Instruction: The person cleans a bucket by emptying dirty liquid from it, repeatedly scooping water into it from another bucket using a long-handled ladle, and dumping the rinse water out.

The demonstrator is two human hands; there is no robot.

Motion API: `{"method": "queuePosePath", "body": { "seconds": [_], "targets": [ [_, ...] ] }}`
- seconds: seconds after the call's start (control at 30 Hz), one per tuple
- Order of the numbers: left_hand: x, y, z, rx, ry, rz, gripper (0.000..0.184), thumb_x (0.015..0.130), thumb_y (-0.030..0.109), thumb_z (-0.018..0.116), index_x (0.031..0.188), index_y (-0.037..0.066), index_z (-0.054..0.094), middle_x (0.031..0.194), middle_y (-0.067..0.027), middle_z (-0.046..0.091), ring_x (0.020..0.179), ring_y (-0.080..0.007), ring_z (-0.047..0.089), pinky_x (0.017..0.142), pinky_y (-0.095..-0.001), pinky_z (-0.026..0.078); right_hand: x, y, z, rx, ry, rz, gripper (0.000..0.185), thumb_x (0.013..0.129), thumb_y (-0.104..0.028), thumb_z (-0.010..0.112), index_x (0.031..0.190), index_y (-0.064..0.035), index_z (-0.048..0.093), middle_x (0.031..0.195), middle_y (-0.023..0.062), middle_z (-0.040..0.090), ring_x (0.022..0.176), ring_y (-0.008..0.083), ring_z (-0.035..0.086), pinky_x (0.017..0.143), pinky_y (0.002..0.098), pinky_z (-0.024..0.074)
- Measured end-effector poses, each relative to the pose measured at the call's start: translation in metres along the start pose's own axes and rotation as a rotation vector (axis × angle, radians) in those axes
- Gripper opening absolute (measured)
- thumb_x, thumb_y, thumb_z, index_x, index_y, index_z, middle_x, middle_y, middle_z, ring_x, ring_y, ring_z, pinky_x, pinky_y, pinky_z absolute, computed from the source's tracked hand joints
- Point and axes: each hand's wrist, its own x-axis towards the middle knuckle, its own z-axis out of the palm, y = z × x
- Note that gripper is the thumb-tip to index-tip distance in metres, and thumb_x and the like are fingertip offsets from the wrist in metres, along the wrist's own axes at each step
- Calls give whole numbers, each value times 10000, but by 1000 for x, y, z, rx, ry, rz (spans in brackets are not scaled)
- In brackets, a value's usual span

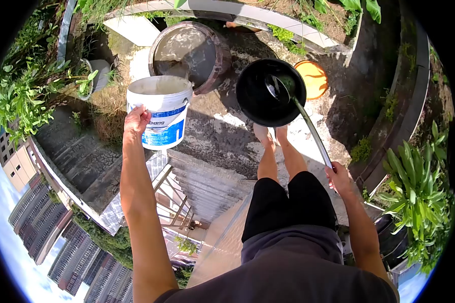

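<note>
1. Your left hand (138, 120) is closed on one white-and-blue pail (162, 117), near the vat; what it contains is unclear.
2. Your right hand (338, 178) grips one ladle (316, 135), its bowl inside one black bucket (248, 98).
3. One round vat (220, 63), holding cloudy grey liquid (199, 53), stands near the concrete floor's (210, 135) far edge.
4. One orange disc (316, 81) lies beyond the bucket.
</note>
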Motion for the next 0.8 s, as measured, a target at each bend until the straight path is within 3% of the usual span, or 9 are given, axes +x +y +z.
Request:
{"method": "queuePosePath", "body": {
  "seconds": [0.23,0.33,0.5,0.57,0.8],
  "targets": [
    [15,3,14,244,-52,56,129,839,56,701,777,75,589,660,-8,526,613,-120,538,628,-275,535,4,5,4,12,1,-36,183,905,-170,610,973,-6,568,622,16,517,405,82,441,354,263,347],
    [14,3,24,312,-29,69,139,874,73,674,798,81,558,672,-8,538,609,-110,543,635,-261,540,4,2,4,-29,11,-54,183,904,-170,611,978,-7,572,620,15,514,407,83,443,357,262,350],
    [3,3,44,361,32,100,138,827,51,716,811,86,584,688,9,550,588,-86,527,611,-246,546,2,-2,4,-67,26,-55,189,903,-172,613,989,-8,575,622,14,515,420,82,454,364,259,360],
    [3,4,47,347,26,140,130,816,61,716,761,81,600,634,27,539,526,-65,501,507,-220,496,1,-5,2,-65,19,-45,191,903,-173,613,992,-8,576,624,14,515,426,81,458,367,259,362],
    [0,5,60,326,41,167,162,802,44,726,732,51,581,591,-1,519,469,-92,489,416,-218,436,2,-4,2,-62,16,-43,183,905,-176,615,984,-15,578,622,9,512,434,80,459,375,260,362]
  ]
}}
